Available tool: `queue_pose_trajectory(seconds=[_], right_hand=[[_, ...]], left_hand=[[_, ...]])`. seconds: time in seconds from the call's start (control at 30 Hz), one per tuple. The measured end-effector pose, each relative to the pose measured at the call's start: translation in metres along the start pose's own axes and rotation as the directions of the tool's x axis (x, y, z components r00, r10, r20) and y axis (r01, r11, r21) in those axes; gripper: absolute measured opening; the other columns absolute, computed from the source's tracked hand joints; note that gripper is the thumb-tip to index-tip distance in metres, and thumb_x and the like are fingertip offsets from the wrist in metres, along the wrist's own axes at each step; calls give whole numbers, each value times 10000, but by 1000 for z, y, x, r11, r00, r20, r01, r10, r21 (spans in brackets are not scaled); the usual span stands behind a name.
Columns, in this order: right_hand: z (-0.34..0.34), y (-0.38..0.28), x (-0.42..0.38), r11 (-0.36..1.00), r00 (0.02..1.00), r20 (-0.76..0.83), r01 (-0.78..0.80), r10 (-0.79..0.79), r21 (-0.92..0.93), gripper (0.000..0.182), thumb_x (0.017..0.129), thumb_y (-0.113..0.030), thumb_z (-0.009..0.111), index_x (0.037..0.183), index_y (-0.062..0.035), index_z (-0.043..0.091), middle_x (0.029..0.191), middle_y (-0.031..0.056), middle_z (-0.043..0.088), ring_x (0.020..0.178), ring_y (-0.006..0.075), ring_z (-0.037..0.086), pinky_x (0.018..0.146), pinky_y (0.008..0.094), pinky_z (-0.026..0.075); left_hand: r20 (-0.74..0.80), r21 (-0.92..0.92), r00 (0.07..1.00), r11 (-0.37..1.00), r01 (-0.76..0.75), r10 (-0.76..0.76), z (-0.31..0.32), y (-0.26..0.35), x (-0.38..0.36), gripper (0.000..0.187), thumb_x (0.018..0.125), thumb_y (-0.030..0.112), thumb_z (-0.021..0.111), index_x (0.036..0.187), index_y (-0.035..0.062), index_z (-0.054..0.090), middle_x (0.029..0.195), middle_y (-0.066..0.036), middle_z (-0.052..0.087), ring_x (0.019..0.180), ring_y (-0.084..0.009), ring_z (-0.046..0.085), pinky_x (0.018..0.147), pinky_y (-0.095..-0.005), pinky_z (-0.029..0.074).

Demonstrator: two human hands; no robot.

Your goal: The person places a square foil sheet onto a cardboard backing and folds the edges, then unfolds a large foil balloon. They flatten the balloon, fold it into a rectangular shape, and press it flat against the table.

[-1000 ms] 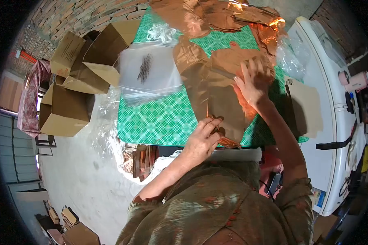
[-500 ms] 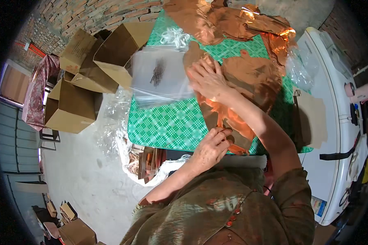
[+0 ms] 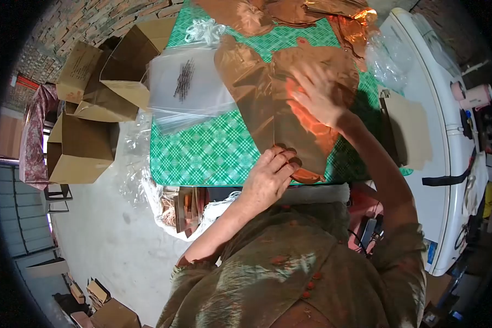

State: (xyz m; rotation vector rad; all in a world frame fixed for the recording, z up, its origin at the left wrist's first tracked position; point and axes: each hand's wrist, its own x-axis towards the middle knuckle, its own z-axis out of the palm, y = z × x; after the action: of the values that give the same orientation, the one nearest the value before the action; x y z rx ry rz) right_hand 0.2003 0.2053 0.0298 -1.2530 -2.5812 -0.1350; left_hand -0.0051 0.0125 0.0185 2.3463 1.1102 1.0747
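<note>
While left hand (image 3: pixel 269 177) clamps fingers on one copper foil (image 3: pixel 254 101), right hand (image 3: pixel 318 98) overlies it, fingers apart.

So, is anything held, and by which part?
The left hand pinches the flat, shiny copper-coloured foil piece at its near end; the right hand, spread over it, grips nothing.

The person's bare right hand (image 3: pixel 318 98) is blurred, covering part of the flat copper-coloured foil shape (image 3: pixel 254 106); the view's top edge crops the shiny copper foil pile (image 3: pixel 287 15) (its far end is unseen).
</note>
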Motion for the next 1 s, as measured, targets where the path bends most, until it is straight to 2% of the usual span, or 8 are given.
queue_pose_trajectory(seconds=[0.1, 0.2, 0.43, 0.53, 0.57, 0.67, 0.83, 1.0], right_hand=[[-1, 20, -46, 985, 969, -220, 135, -110, 103, 663, 984, -330, 658, 1553, -66, 442, 1550, 223, 416, 1443, 426, 381, 1183, 572, 281], [-24, -3, -74, 999, 993, -119, 24, -29, -37, 686, 942, -263, 707, 1543, -55, 449, 1528, 239, 419, 1414, 428, 411, 1173, 539, 308], [-52, -34, -123, 967, 999, -49, 0, 13, 256, 674, 890, -327, 745, 1449, -36, 506, 1539, 223, 419, 1432, 440, 409, 1189, 549, 308], [-75, -52, -141, 921, 994, -19, 108, -108, 375, 760, 820, -350, 809, 1447, -41, 511, 1537, 210, 433, 1448, 421, 408, 1200, 544, 308], [-71, -55, -146, 889, 986, -57, 164, -155, 427, 849, 741, -371, 866, 1448, -55, 519, 1528, 188, 459, 1461, 406, 400, 1207, 548, 311], [-69, -72, -154, 911, 978, 22, 185, -207, 368, 875, 706, -389, 883, 1438, -57, 537, 1523, 161, 479, 1467, 389, 400, 1209, 555, 316], [-39, -77, -152, 922, 968, -205, 207, -144, 329, 393, 787, -41, 759, 1176, -38, 698, 1289, 107, 620, 1330, 308, 526, 1131, 481, 432], [-45, -77, -149, 952, 959, -240, 208, -152, 226, 416, 752, -9, 785, 1159, -35, 704, 1256, 89, 643, 1283, 290, 566, 1078, 463, 477]], left_hand=[[20, 5, 1000, 1000, 11, -11, -3, 2, 1, 502, 692, -20, 783, 1184, 30, 699, 1292, -139, 645, 1183, -369, 585, 997, -450, 502], [35, -12, 999, 999, 41, -41, -8, 5, 2, 571, 696, -28, 766, 1256, 26, 666, 1296, -139, 636, 1198, -382, 571, 1010, -458, 496], [-17, 16, 1000, 1000, 21, -21, -12, 7, 6, 460, 730, -27, 718, 1186, 3, 668, 1269, -148, 629, 1205, -383, 563, 1019, -470, 491], [-41, 5, 999, 1000, 31, -31, -8, 7, 3, 314, 757, -11, 732, 1070, 2, 699, 1248, -145, 638, 1206, -373, 567, 1008, -470, 491], [-53, 3, 998, 1000, 31, -31, -6, 5, 2, 284, 767, -4, 737, 1049, 1, 704, 1239, -145, 642, 1203, -373, 569, 1006, -467, 491], [-60, -38, 996, 997, 69, -71, -6, 4, 4, 242, 808, 23, 756, 1049, 10, 736, 1210, -138, 659, 1199, -370, 575, 1002, -451, 489], [-18, -58, 996, 995, 87, -88, -9, -2, 10, 334, 817, 35, 768, 1150, 37, 737, 1242, -139, 651, 1215, -358, 569, 1037, -452, 468], [8, -21, 985, 985, 173, -173, -37, -5, 6, 501, 822, 79, 800, 1300, 44, 657, 1332, -146, 610, 1271, -371, 542, 1077, -470, 450]])
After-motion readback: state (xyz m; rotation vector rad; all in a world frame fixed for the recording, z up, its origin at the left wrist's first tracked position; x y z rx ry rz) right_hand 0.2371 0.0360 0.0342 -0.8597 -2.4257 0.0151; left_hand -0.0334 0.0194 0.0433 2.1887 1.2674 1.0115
